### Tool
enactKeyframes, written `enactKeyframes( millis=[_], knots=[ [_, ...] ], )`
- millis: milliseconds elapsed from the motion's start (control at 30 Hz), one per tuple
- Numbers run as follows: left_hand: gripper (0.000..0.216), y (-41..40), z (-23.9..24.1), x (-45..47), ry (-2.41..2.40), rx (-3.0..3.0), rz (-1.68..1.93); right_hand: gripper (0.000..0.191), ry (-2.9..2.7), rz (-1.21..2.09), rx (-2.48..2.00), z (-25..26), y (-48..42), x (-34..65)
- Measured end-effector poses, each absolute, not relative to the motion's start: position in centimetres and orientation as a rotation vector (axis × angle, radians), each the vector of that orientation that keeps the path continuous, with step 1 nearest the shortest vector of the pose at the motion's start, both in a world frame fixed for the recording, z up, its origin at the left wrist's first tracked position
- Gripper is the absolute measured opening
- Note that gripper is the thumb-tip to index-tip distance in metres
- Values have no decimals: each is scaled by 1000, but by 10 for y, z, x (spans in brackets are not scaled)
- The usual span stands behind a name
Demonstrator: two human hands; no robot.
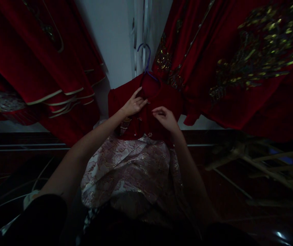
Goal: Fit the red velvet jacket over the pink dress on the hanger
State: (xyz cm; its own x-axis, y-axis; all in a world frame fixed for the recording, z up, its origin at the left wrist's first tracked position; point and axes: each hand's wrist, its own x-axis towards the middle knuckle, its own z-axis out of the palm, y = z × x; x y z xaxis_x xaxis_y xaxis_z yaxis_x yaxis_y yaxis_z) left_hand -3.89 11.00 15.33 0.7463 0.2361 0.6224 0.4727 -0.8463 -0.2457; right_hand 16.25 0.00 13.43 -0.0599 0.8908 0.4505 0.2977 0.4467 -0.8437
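A short red jacket (169,99) hangs in front of me on a purple hanger (148,63), with small ornate fasteners along its front and a beaded tassel ornament (125,125) on its left side. My left hand (134,104) rests on the jacket just below the neckline, its fingers spread, one pointing up toward the collar and one touching beside a fastener. To the right of the front opening is my right hand (165,117), fingers bent and tips brought together. Whatever its fingertips may hold is too dark and small to make out.
Red garments with pale trim (67,92) hang at left, and a red garment with gold sequins (264,48) hangs at right. Shiny pink-and-silver brocade fabric (128,164) lies below the jacket. A wooden rack-like frame (259,160) stands at lower right; white cords (10,198) run at lower left.
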Motion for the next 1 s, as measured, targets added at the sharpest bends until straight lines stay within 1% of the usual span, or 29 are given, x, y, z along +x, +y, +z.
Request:
enactKeyframes(
  millis=[100,167,267,367,433,500,567,633,733,867,1000],
  knots=[
    [30,107,159,-34,-608,-2513,-820,31,-1467,485,-965,154,27,142],
    [31,101,162,-31,-711,-2466,-840,40,-1482,475,-969,166,46,125],
    [35,92,163,-32,-984,-2323,-1038,57,-1392,424,-1237,180,64,102],
    [50,87,165,-44,-1245,-2161,-1284,68,-1279,257,-1557,187,67,94],
    [60,89,170,-60,-1374,-2089,-1391,65,-1254,141,-1694,188,65,101],
    [70,96,177,-79,-1479,-2034,-1466,57,-1244,58,-1776,189,65,117],
    [71,106,183,-98,-1571,-2004,-1503,49,-1247,0,-1823,189,69,136],
    [60,119,184,-113,-1684,-2013,-1499,47,-1269,-45,-1846,188,76,155],
    [43,139,179,-123,-1911,-2062,-1493,51,-1302,-77,-1845,186,88,173],
    [38,156,174,-129,-2188,-2148,-1488,56,-1341,-76,-1781,183,96,182],
    [30,148,190,-149,-2272,-2276,-1337,50,-1522,-103,-1841,193,96,200]
  ],
)
